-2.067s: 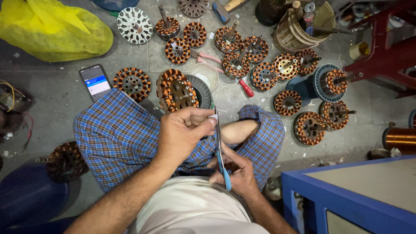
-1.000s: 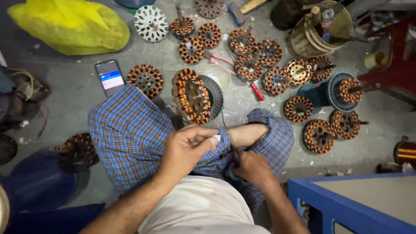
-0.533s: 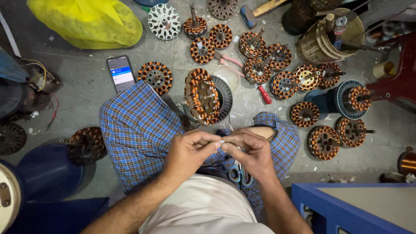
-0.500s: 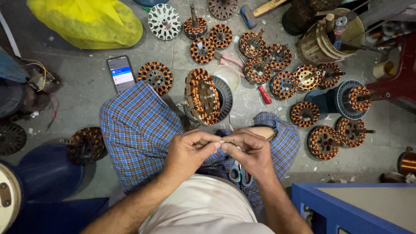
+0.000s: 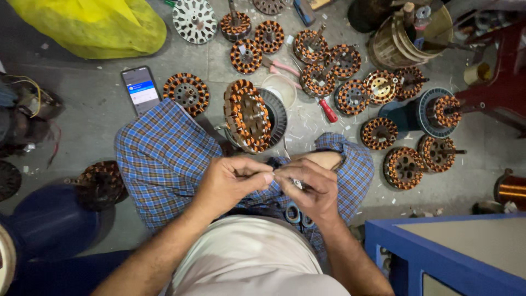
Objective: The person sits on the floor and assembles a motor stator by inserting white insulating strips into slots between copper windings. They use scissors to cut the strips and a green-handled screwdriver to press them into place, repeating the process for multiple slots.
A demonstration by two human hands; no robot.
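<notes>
Your left hand [image 5: 227, 183] and right hand [image 5: 309, 189] met over your lap, fingers pinched on a small pale strip [image 5: 276, 175], just before the tilted wound stator [image 5: 247, 116]. Judging by that, you were fiddling insulation; the next move called for steady alignment.

Copper-orange and black throughout.
Blue, orange and white checked cloth wrap [image 5: 164, 159]; bright yellow plastic sack [image 5: 93, 24]; blue-handled scissors [image 5: 296, 212]; copper-orange wound round stator [image 5: 247, 116].
</notes>
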